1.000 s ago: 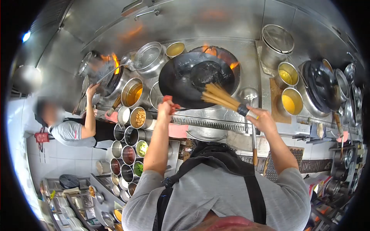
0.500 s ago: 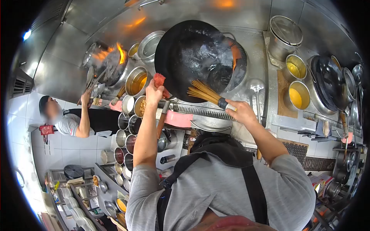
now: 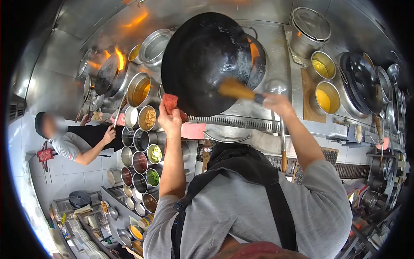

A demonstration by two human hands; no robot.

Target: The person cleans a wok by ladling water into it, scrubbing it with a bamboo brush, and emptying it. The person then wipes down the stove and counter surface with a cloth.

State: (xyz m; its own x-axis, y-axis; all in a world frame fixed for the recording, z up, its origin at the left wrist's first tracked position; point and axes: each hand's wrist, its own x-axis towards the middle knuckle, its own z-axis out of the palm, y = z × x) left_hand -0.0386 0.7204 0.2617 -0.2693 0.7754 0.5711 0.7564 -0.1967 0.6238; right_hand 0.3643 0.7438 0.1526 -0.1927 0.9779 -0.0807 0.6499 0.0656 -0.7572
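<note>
A large black wok (image 3: 194, 56) sits tilted on the range, its inside wet with thin streaks of water. My left hand (image 3: 171, 122) is closed around a red cloth (image 3: 170, 102) at the wok's near left edge. Whether the fingers grip the rim through the cloth is hidden. In my right hand (image 3: 278, 105) is a bamboo wok brush (image 3: 236, 89), held by its dark-bound end. The bristles are blurred and lie over the wok's lower right inside. A ladle (image 3: 283, 146) with a wooden handle end lies beneath my right wrist.
Metal pots with yellow liquid (image 3: 327, 98) stand at the right, beside stacked dark woks (image 3: 351, 82). Several ingredient tins (image 3: 140, 162) line the left. A co-worker (image 3: 73, 144) stands at the far left near a flaming wok (image 3: 113, 73). A pink cloth (image 3: 193, 130) lies on the front ledge.
The pooled water seen in the wok has mostly gone from view. The brush has swung and blurred, its bristles now pointing left. The co-worker's near hand has lowered. The whole view has shifted slightly.
</note>
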